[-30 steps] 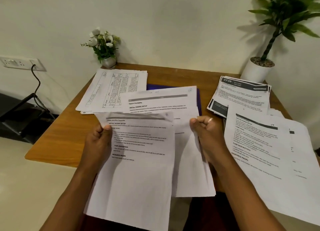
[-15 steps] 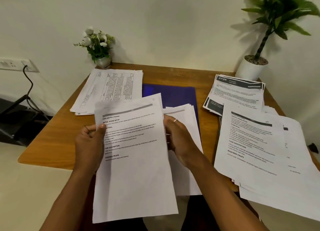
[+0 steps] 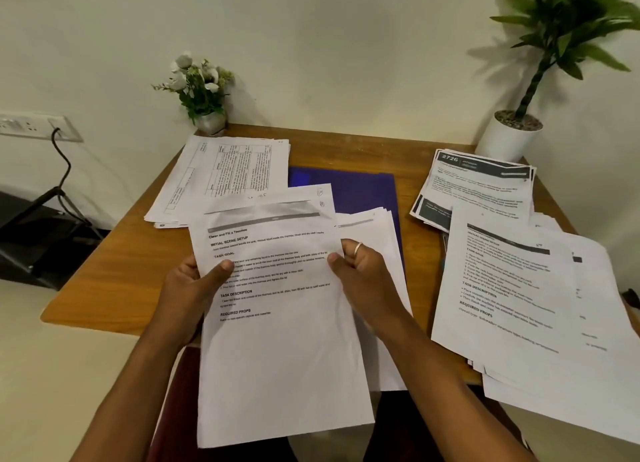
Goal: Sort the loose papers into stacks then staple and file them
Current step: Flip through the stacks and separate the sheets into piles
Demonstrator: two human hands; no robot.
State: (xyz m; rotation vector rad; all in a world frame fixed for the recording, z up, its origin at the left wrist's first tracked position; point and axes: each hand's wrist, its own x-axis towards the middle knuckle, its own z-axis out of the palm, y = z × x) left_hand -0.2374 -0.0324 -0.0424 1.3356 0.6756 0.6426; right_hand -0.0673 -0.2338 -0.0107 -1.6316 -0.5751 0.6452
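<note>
Wooden surface (image 3: 104, 281) carries paper stacks around the blue folder (image 3: 360, 191): table-printed stack (image 3: 228, 170) to its left, black-header stack (image 3: 485, 184) and loose pile (image 3: 519, 288) to its right. Near of the folder, left hand (image 3: 194, 288) and right hand (image 3: 363, 271) each pinch a side edge of the held sheets (image 3: 277, 340), thumbs on top. A further stack (image 3: 377, 233) overlaps the folder behind the right hand.

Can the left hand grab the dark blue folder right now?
Probably not: the left hand is pinching the white printed sheet, and paper stacks cover much of the dark blue folder on the wooden table.

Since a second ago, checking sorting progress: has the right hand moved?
Yes. The right hand swung left, closing toward the left hand, judged against the blue folder.
</note>
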